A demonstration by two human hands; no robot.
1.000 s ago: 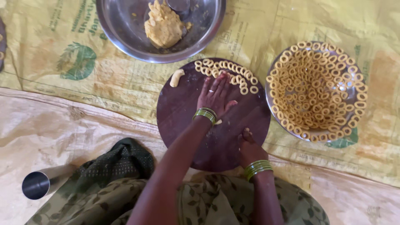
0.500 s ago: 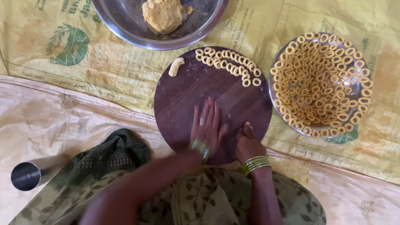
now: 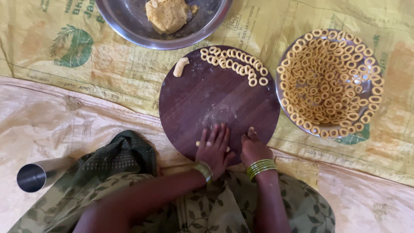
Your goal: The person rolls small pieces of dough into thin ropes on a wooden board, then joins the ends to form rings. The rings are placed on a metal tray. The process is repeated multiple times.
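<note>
At the board's (image 3: pixel 202 99) six o'clock, her flat, open left hand (image 3: pixel 214 149) rolled a dough rope (image 3: pixel 198 143), best pressed lightly and evenly, while her right hand (image 3: pixel 253 148) rested loosely curled, holding nothing.

1. Left hand (image 3: pixel 213 150): bare, with a gold-coloured bangle (image 3: pixel 204 171) at the wrist; forearm uncovered.
2. Right hand (image 3: pixel 253 149): bare, with a stack of thin green and gold bangles (image 3: pixel 260 167) at the wrist; forearm uncovered.
3. Garment (image 3: pixel 241 207): olive-green cloth printed with a darker leaf-and-vine pattern, covering the lap.
4. Drape (image 3: pixel 118 157): darker green cloth with fine pale dots, lying in folds on the left side.
</note>
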